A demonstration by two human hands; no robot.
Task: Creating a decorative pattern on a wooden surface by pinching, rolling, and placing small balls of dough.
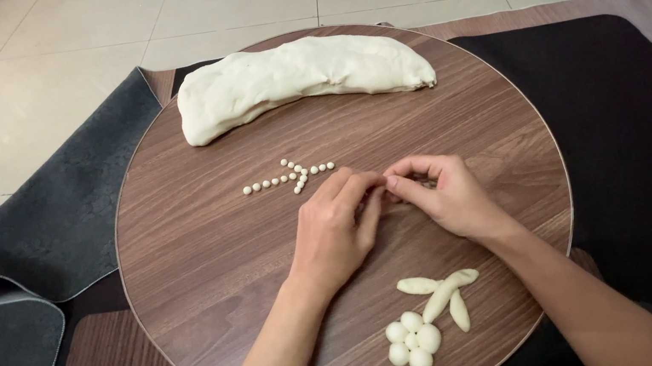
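Note:
My left hand (336, 230) and my right hand (444, 193) meet fingertip to fingertip over the middle of a round wooden table (199, 253). The fingers are pinched together; whatever small bit lies between them is hidden. Just left of the hands, tiny dough balls form an arrow (289, 176) pointing right. A long lump of white dough (297, 78) lies at the table's far edge. Near the front edge sits a flower of several dough balls (414, 341) with elongated dough petals (441, 293) beside it.
The table stands on a dark rug (650, 160) with a brown border. A grey mat (35, 252) lies folded at the left. Pale floor tiles (28, 90) stretch beyond.

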